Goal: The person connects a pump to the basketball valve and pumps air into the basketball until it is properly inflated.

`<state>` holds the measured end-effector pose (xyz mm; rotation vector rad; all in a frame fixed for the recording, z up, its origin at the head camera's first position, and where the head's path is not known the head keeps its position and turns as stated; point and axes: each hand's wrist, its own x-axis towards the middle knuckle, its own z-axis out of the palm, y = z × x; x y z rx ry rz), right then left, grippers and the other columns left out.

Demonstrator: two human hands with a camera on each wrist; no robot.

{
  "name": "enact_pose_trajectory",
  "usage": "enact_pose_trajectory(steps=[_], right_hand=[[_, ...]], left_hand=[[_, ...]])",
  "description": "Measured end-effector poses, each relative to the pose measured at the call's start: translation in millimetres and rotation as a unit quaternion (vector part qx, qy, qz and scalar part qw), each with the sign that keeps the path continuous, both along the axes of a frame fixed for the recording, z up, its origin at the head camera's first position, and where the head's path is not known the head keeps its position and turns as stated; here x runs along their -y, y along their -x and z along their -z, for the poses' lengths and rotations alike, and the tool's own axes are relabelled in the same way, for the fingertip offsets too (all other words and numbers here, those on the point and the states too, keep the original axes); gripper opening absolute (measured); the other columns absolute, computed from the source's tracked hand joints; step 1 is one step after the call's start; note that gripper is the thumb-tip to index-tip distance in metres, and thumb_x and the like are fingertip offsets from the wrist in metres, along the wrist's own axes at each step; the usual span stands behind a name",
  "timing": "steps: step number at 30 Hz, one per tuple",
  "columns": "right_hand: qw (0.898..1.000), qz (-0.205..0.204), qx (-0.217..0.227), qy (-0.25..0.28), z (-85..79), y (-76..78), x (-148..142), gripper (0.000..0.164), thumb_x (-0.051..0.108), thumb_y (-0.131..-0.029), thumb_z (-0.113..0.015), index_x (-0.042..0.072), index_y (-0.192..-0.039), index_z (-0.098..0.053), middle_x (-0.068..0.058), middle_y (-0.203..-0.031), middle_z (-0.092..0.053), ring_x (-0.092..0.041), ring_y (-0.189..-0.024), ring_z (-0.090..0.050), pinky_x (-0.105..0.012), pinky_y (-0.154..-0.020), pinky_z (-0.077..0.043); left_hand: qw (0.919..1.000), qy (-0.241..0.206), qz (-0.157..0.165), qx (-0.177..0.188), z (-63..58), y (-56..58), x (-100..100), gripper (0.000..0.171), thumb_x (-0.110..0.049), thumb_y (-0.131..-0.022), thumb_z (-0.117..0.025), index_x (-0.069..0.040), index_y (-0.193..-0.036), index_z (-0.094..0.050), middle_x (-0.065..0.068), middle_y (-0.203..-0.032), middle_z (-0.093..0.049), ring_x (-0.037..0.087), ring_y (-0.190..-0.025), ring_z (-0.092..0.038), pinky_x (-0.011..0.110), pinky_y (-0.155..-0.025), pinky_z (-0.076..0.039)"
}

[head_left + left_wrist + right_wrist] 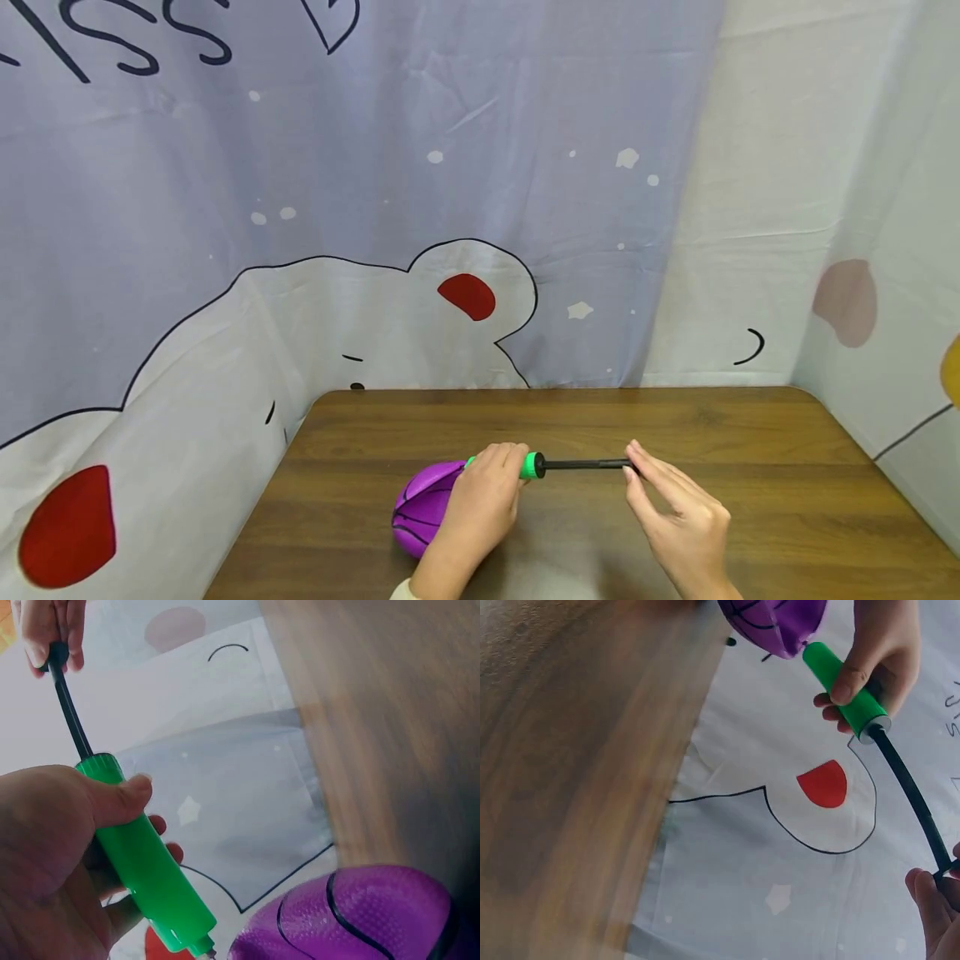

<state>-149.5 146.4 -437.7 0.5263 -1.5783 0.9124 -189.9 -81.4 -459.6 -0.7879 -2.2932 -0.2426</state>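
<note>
A green hand pump (532,466) lies level above the table, its black rod (585,464) drawn out to the right. My left hand (480,504) grips the green barrel, thumb along one side and fingers round the other. At the rod's far end my right hand (686,521) pinches the black handle (55,654) between thumb and fingers. A purple ball (422,507) with black lines, caved in and partly deflated, sits left of my left hand. The pump's nozzle end (810,649) meets the ball in the right wrist view; whether its needle is inside is hidden.
The brown wooden table (750,500) runs under both hands. A printed curtain (600,208) with white bear shapes hangs behind its back edge and along both sides.
</note>
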Motion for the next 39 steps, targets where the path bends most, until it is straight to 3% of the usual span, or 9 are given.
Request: enact_pose_trajectory(steps=[5, 8, 14, 18, 27, 33, 39], right_hand=[[1.0, 0.008, 0.014, -0.001, 3.2, -3.9, 0.9, 0.014, 0.004, -0.084, -0.073, -0.004, -0.095, -0.079, -0.021, -0.093, -0.076, -0.001, -0.105, -0.07, -0.009, -0.092, -0.051], [1.0, 0.003, 0.028, -0.007, 12.2, -3.6, 5.1, 0.015, 0.007, -0.087, -0.074, -0.004, -0.097, -0.079, -0.021, -0.095, -0.076, -0.003, -0.104, -0.07, -0.009, -0.091, -0.051], [0.999, -0.009, 0.018, -0.045, 31.5, 3.7, 25.8, 0.027, 0.021, -0.096, -0.07, -0.004, -0.099, -0.078, -0.019, -0.097, -0.076, -0.02, -0.092, -0.076, -0.014, -0.089, -0.055], [0.997, -0.022, 0.039, -0.067, 39.3, 8.6, 38.6, 0.034, 0.026, -0.1, -0.064, -0.005, -0.102, -0.077, -0.018, -0.098, -0.076, -0.026, -0.088, -0.076, -0.014, -0.086, -0.056], [0.997, -0.021, 0.055, -0.056, 49.5, 12.7, 40.2, 0.033, 0.029, -0.099, -0.064, -0.001, -0.102, -0.079, -0.014, -0.097, -0.077, -0.02, -0.083, -0.076, -0.012, -0.085, -0.056], [0.998, -0.009, 0.04, -0.051, 47.7, 13.4, 29.9, 0.034, 0.029, -0.099, -0.064, -0.002, -0.099, -0.079, -0.017, -0.095, -0.077, -0.019, -0.083, -0.076, -0.012, -0.085, -0.055], [0.999, 0.005, 0.031, -0.035, 36.6, 11.8, 16.3, 0.028, 0.024, -0.095, -0.067, -0.002, -0.096, -0.079, -0.017, -0.095, -0.077, -0.013, -0.091, -0.075, -0.01, -0.089, -0.053]], left_hand=[[1.0, -0.004, 0.003, -0.001, -0.1, -0.2, -0.6, 0.039, -0.014, -0.077, -0.083, -0.01, -0.109, -0.062, -0.001, -0.1, -0.066, 0.015, -0.091, -0.065, 0.029, -0.083, -0.058], [0.9999, -0.001, 0.001, -0.012, 1.1, -2.0, -2.4, 0.039, -0.016, -0.077, -0.084, -0.009, -0.109, -0.063, 0.0, -0.101, -0.067, 0.015, -0.093, -0.066, 0.028, -0.089, -0.058], [0.9993, 0.007, 0.005, -0.037, 2.1, -7.4, -8.0, 0.04, -0.015, -0.073, -0.087, -0.006, -0.106, -0.066, 0.002, -0.099, -0.068, 0.016, -0.094, -0.068, 0.031, -0.098, -0.057], [0.9986, 0.025, 0.003, -0.046, 0.3, -8.4, -13.9, 0.037, -0.009, -0.072, -0.085, -0.006, -0.104, -0.066, 0.002, -0.097, -0.068, 0.016, -0.093, -0.067, 0.031, -0.099, -0.057], [0.9992, 0.026, 0.011, -0.029, 4.1, -8.1, -13.4, 0.033, -0.005, -0.075, -0.082, -0.011, -0.102, -0.065, -0.001, -0.096, -0.068, 0.015, -0.094, -0.067, 0.032, -0.097, -0.057], [0.9992, 0.03, 0.006, -0.026, 5.6, -5.4, -13.3, 0.038, -0.015, -0.075, -0.085, -0.012, -0.105, -0.063, -0.002, -0.097, -0.067, 0.013, -0.095, -0.066, 0.03, -0.099, -0.056], [0.9995, 0.03, -0.008, -0.004, 6.6, -3.3, -5.2, 0.041, -0.015, -0.077, -0.084, -0.011, -0.111, -0.062, -0.001, -0.103, -0.067, 0.014, -0.1, -0.065, 0.03, -0.103, -0.054]])
